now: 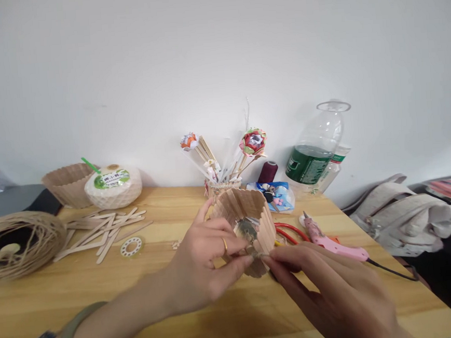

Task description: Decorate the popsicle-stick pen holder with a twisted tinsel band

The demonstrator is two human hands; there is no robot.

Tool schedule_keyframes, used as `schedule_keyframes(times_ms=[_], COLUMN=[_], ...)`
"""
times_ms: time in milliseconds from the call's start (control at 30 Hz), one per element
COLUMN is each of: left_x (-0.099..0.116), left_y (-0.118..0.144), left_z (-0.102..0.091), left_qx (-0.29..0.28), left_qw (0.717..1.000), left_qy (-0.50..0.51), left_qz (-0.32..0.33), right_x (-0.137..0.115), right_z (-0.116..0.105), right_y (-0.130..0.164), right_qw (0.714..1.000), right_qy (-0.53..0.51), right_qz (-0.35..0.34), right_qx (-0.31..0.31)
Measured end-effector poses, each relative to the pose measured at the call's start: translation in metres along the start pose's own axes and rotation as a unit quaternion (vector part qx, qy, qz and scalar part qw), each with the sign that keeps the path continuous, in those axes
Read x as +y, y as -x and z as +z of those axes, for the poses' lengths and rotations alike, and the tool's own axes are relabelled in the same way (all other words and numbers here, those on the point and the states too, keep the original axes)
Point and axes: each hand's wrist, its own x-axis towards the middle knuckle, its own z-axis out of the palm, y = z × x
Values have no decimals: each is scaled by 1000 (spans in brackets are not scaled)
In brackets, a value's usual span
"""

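We note a round cup of upright wooden craft sticks [249,224], tipped on its side, mouth facing us, a small dark decoration inside, just left of the pink glue gun [332,241].

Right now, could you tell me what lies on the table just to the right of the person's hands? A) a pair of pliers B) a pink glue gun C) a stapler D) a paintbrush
B: a pink glue gun lies on the wooden table right of the stick cup that the left hand and right hand hold, its black cord trailing off to the right.
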Motion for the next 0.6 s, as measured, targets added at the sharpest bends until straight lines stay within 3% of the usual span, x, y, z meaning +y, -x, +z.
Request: schedule_keyframes(times_ms=[433,600], left_x=[4,4], left_y=[1,3], left_z=[3,5], left_qx=[56,54], left_qw=[998,998], left_qy=[-19,-12], left_qz=[15,-21], right_x=[-5,-5], right_z=[3,1], right_y=[-8,-17], right_qw=[998,976], right_qy=[-53,-145], right_qz=[35,139], right_qx=[14,-81])
